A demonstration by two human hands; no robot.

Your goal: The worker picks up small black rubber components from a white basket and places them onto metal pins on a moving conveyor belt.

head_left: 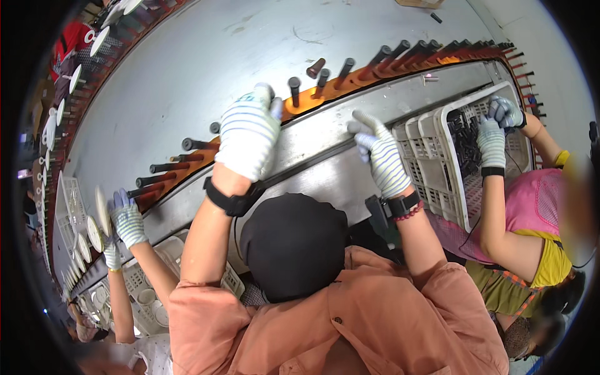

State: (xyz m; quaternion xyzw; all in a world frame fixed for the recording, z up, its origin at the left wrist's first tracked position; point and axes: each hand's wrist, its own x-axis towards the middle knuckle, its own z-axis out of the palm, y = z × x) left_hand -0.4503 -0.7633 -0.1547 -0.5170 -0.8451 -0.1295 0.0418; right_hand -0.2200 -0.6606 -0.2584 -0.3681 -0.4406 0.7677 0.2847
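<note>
My left hand [250, 134], in a white glove with blue stripes, is over the orange rail [306, 100] with its fingers curled closed. What lies inside the fingers is hidden. Just beyond it stands an upright dark post [294, 90] with a black top, one of a curved row on the rail. My right hand [384, 156], gloved alike, hovers over the metal ledge [331, 128] with fingers apart and nothing seen in it. A short brown tapered piece [316, 68] lies on the grey table behind the rail.
At right, a co-worker's gloved hands [500, 128] are at a white crate [431, 169] holding black parts. A small metal pin [430, 78] lies on the ledge. At left, another person's gloved hands [127, 219] are beside white discs [101, 209]. Further crates stand below.
</note>
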